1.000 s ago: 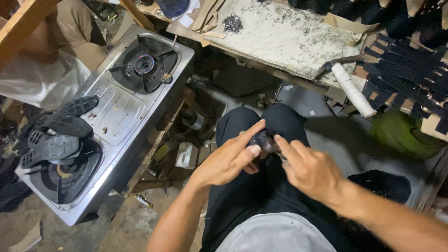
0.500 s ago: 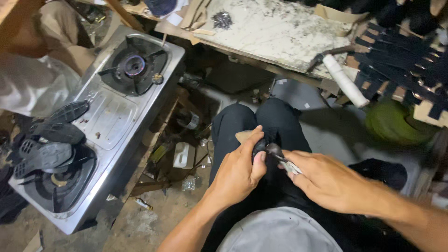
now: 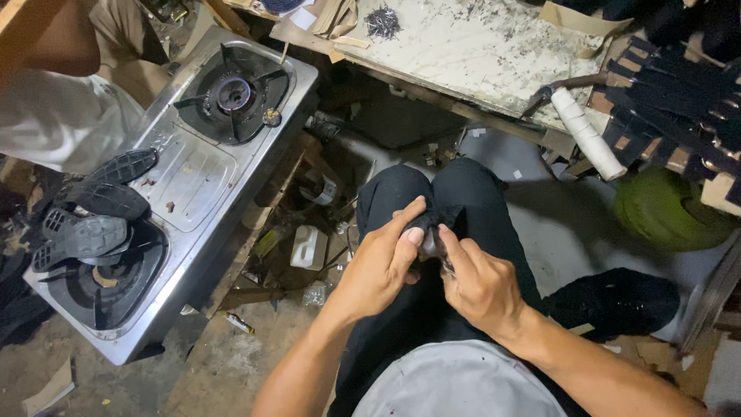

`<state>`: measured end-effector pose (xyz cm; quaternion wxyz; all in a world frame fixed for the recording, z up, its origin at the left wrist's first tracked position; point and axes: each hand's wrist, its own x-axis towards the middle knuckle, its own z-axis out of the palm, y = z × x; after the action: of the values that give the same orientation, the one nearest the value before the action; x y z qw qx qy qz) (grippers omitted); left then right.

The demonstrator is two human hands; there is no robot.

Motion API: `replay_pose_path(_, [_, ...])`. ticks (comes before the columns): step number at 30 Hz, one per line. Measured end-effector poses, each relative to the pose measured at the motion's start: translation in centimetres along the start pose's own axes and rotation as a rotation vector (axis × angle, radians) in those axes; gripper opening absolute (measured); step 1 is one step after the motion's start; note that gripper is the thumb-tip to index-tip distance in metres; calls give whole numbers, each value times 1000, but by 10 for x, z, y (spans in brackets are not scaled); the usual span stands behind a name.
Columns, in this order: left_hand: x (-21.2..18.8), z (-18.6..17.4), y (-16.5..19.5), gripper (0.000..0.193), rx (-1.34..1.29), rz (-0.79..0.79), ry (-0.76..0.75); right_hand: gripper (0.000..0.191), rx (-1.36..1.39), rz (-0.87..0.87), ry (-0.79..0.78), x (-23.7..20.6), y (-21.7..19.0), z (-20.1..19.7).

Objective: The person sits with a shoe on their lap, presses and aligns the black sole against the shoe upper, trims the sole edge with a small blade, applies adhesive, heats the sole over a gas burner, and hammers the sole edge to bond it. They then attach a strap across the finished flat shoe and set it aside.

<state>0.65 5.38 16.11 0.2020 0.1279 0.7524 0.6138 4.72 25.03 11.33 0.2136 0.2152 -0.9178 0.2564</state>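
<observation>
Two hands meet over the knees, centre frame. Left hand (image 3: 378,266) comes in from 7 o'clock, forearm angled up, thumb stretched across the top, fingers clamped on a small black piece (image 3: 434,224) held over the dark trousers (image 3: 471,197). Right hand (image 3: 478,282) enters from 4 o'clock, index finger pointing up to 12, fingers pinched together on the same black piece from its lower side. Something thin and shiny pokes out by the right knuckles, too small to tell what.

At 9 o'clock, a two-burner steel gas stove (image 3: 193,177); black shoe soles (image 3: 89,220) stacked on its near burner, far burner bare. At 12 o'clock, a pale scuffed bench (image 3: 478,46) with a small pile of dark nails (image 3: 382,22) near its left edge. White roll (image 3: 588,133) hangs off the bench at 2 o'clock, beside a stack of black strips (image 3: 679,85). White plastic bottle (image 3: 309,247) on the floor left of the knees.
</observation>
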Motion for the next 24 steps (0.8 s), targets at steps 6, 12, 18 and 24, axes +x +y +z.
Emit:
replay_pose_path(6, [-4,22,-12,42,266,312,224,47,287,355,-251,-8,-13,-28])
replay_pose_path(12, [-14,46,-16,42,378,317,190,54,398,207,-705,17,3,-97])
replay_pose_path(18, [-11,22,-2,50,260,235,9,64,-75,124,-595,2,1,-73])
replay_pose_path(24, [-13,18,-4,48,47,-148,49,63,33,40,-25,-18,-8,-1])
